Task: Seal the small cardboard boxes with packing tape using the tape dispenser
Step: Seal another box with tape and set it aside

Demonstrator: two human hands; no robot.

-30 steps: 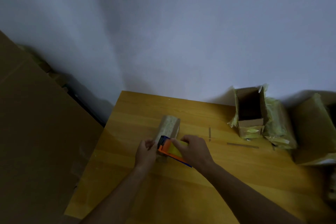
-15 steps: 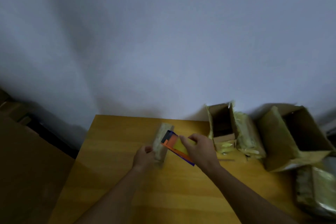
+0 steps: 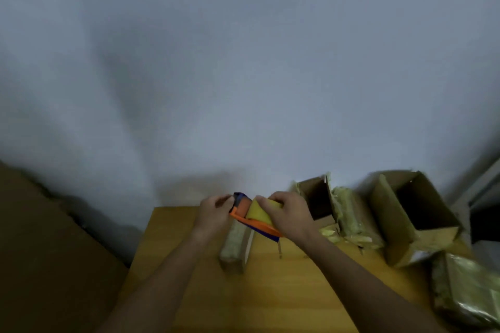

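Nearest me on the surface (image 3: 270, 292), the small box (image 3: 236, 247) lies lengthwise, already wrapped in tape along its top, just below my hands. My right hand (image 3: 288, 215) curls round the tape dispenser (image 3: 253, 217), its grip wrapped over the yellow roll, held above the box's far end. My left hand (image 3: 215, 213) pinches at the dispenser's blue nose, probably the tape's free end, though that's too blurred to tell. I'd keep the strip taut, then press it flat over the far edge. Beyond, open boxes (image 3: 319, 197) wait.
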